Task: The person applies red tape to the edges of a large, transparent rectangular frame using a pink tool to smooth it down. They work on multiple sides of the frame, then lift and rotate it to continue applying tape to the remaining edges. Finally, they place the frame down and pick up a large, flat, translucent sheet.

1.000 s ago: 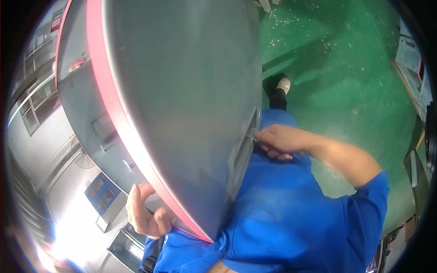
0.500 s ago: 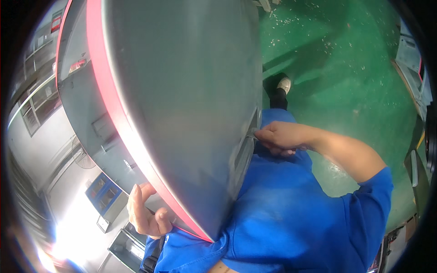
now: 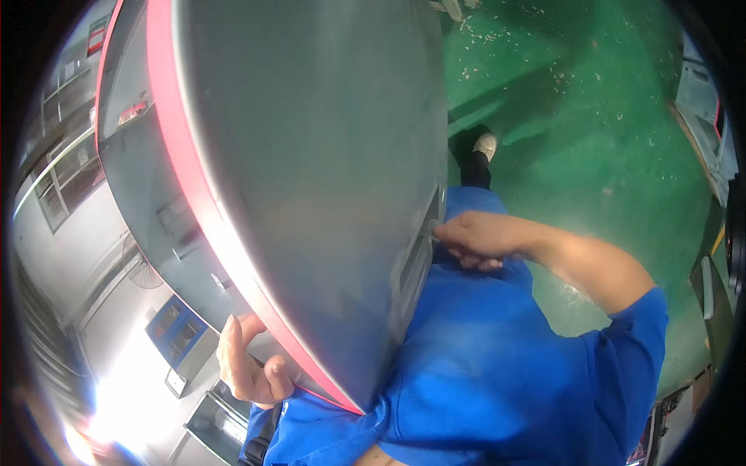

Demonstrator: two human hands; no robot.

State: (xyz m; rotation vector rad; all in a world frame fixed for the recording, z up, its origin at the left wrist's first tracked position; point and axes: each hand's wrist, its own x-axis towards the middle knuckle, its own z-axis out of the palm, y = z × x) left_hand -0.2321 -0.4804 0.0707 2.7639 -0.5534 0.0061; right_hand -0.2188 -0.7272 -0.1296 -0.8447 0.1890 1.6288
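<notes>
A big grey panel [image 3: 311, 155] with a pink edge band [image 3: 225, 225] stands upright in front of my body. My right hand [image 3: 472, 239] is closed with fingers and thumb pressed together on a small, flat, pale grey piece [image 3: 430, 228]. It holds this piece at a recessed slot [image 3: 420, 252] in the panel's right side; the piece's kind is too small to make out. My left hand [image 3: 250, 365] is by the lower end of the pink band, its fingers apart and bent, one fingertip touching or just behind the edge.
Green floor [image 3: 559, 116] with scattered white flecks lies to the right, under my shoe [image 3: 486, 145]. More panels [image 3: 699, 93] lean at the far right. On the left are a fan [image 3: 141, 260], a blue-framed board [image 3: 177, 330] and a grey bin [image 3: 214, 427].
My right hand has shifted very slightly downward along the slot, with the forearm lower too. The left hand and the panel stay as they were.
</notes>
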